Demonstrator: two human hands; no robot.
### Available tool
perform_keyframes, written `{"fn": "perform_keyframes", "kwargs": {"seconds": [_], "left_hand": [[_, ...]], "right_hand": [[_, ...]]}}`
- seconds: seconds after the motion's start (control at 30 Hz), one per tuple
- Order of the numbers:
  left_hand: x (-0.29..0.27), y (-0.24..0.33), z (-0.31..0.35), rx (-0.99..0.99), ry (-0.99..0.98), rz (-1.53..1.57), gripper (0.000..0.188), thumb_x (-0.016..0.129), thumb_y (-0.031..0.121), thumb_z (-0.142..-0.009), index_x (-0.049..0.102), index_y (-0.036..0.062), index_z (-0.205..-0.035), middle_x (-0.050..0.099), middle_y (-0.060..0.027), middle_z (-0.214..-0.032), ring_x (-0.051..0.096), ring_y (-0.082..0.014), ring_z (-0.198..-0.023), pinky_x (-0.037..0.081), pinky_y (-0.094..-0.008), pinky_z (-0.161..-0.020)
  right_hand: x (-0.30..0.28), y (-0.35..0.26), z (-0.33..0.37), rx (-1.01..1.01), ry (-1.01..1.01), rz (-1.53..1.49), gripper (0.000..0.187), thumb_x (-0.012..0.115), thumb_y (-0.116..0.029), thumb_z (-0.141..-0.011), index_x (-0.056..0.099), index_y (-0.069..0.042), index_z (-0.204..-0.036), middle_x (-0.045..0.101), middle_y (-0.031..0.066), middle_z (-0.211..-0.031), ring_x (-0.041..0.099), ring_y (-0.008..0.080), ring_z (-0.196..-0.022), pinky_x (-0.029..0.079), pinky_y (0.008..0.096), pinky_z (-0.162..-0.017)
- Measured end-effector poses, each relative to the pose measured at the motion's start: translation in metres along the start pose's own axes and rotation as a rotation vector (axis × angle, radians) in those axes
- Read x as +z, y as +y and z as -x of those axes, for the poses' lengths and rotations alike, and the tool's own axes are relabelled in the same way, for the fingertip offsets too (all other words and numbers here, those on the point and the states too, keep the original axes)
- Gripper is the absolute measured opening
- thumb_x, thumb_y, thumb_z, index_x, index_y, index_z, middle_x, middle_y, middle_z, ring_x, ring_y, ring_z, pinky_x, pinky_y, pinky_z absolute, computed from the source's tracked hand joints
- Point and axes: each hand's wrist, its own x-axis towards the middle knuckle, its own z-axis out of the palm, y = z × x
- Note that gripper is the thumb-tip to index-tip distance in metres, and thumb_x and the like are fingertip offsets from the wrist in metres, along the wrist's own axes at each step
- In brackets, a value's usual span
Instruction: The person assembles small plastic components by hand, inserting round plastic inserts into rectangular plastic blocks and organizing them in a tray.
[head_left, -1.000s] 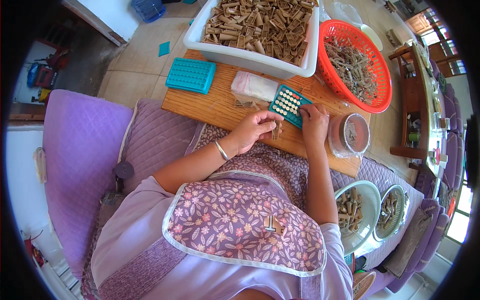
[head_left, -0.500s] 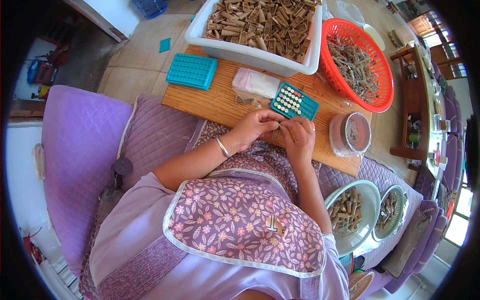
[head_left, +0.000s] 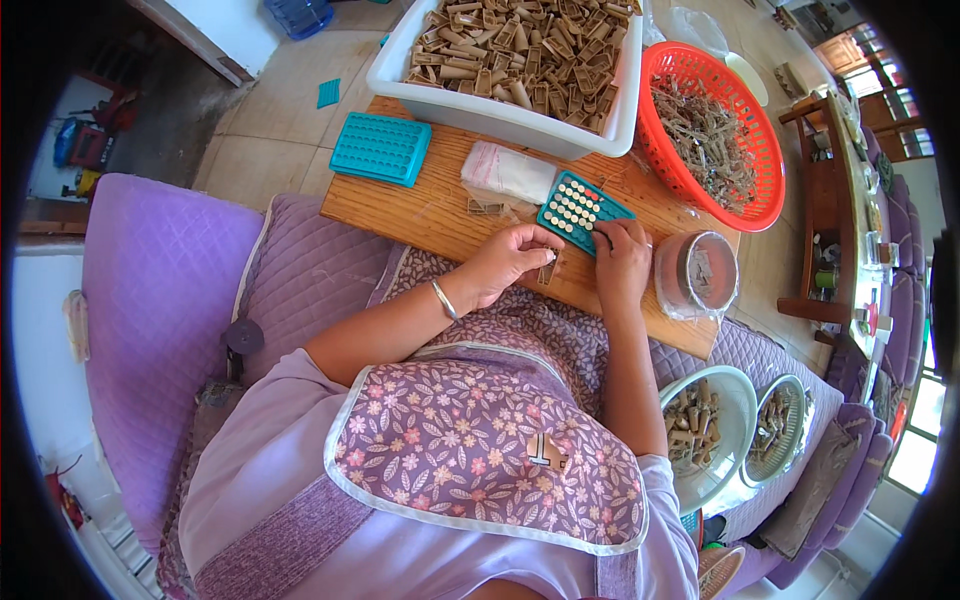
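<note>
Near the table's front edge my left hand, with a silver bangle on the wrist, is closed in a pinch. It holds a small narrow brownish part that points down, too small to name exactly. Over the right end of a teal tray is my right hand, its fingers curled down at the tray's near edge. Anything in those fingertips is hidden. Rows of small round white pieces sit in the tray, with a few red ones at the far side.
On the wooden table are teal trays, clear plastic bags and a round wrapped tub. Behind stand a white bin of brown plastic parts and a red basket of thin parts. Green basins sit at right.
My right hand has left my left hand and moved right, onto the teal tray. My left hand stays almost in place, still pinching the small part.
</note>
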Motion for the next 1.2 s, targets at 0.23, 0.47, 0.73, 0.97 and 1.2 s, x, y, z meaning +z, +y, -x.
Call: {"fn": "perform_keyframes", "kwargs": {"seconds": [0.23, 0.47, 0.73, 0.97, 1.2], "left_hand": [[-0.005, -0.003, -0.001, 0.002, -0.051, 0.046, 0.022, 0.059, 0.01, -0.092, 0.057, 0.0045, -0.113, 0.063, -0.0043, -0.104, 0.063, -0.0131, -0.094, 0.053, -0.0269, -0.082], [-0.006, 0.0, -0.001, -0.006, -0.061, 0.051, 0.022, 0.061, 0.011, -0.091, 0.06, 0.0037, -0.112, 0.064, -0.0039, -0.102, 0.063, -0.0111, -0.091, 0.054, -0.0261, -0.078], [-0.01, -0.005, -0.002, -0.009, -0.077, 0.08, 0.025, 0.063, 0.014, -0.091, 0.058, 0.0052, -0.114, 0.063, -0.0036, -0.107, 0.062, -0.0123, -0.096, 0.054, -0.0286, -0.082], [-0.007, -0.001, -0.002, -0.025, -0.053, 0.06, 0.019, 0.059, 0.01, -0.092, 0.057, 0.0044, -0.111, 0.062, -0.0048, -0.105, 0.063, -0.0148, -0.097, 0.054, -0.0291, -0.083], [-0.002, 0.002, 0.0, -0.019, -0.019, 0.055, 0.018, 0.058, 0.009, -0.093, 0.058, 0.0032, -0.11, 0.063, -0.0049, -0.1, 0.064, -0.0141, -0.094, 0.054, -0.0279, -0.081]], "right_hand": [[-0.007, -0.015, 0.003, 0.062, 0.005, -0.163, 0.009, 0.07, -0.002, -0.072, 0.065, -0.003, -0.079, 0.062, 0.0111, -0.086, 0.059, 0.0283, -0.083, 0.046, 0.0368, -0.074], [-0.002, -0.047, 0.029, 0.136, -0.03, -0.531, 0.01, 0.071, 0.001, -0.072, 0.066, -0.002, -0.081, 0.062, 0.0097, -0.082, 0.059, 0.0243, -0.083, 0.047, 0.033, -0.072], [-0.004, -0.038, 0.026, -0.038, -0.116, -0.476, 0.008, 0.068, 0.001, -0.075, 0.068, -0.002, -0.083, 0.063, 0.0101, -0.087, 0.059, 0.0249, -0.086, 0.046, 0.0341, -0.075], [-0.002, -0.012, -0.006, 0.046, 0.013, -0.219, 0.008, 0.068, -0.005, -0.076, 0.068, -0.003, -0.083, 0.064, 0.0125, -0.088, 0.06, 0.0292, -0.087, 0.047, 0.038, -0.077], [0.006, 0.002, -0.007, -0.046, -0.016, 0.009, 0.008, 0.07, -0.006, -0.073, 0.067, -0.005, -0.08, 0.063, 0.0098, -0.087, 0.058, 0.0302, -0.083, 0.046, 0.0398, -0.076]]}}
